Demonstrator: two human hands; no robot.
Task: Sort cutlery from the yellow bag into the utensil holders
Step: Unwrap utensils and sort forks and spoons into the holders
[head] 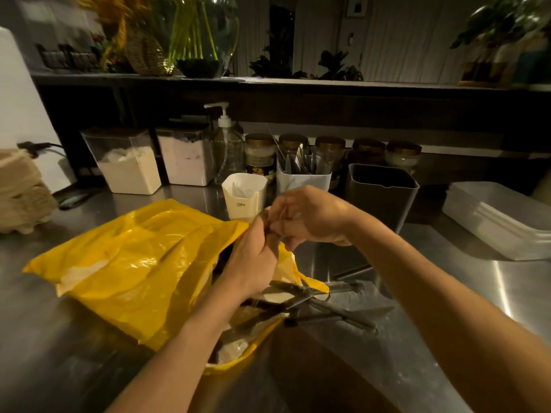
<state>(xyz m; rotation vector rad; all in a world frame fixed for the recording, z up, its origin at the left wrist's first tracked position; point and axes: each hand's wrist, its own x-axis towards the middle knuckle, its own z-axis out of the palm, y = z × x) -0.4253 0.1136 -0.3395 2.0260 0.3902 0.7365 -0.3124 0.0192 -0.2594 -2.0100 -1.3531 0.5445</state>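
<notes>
A yellow plastic bag (134, 263) lies on the steel counter, its mouth open toward me with several knives (337, 308) spilling out to the right. My left hand (253, 263) and my right hand (307, 219) meet above the bag's mouth, both closed on a blurred piece of cutlery; what kind I cannot tell. Behind them stand a small white holder (244, 195), a white holder (302, 177) full of knives, and a dark grey holder (384, 192).
Two clear canisters of white powder (128, 162), a pump bottle (225, 144) and a row of jars (366, 150) line the back of the counter. A stack of white trays (501, 219) sits at the right, a pile of beige paper (21, 192) at the left.
</notes>
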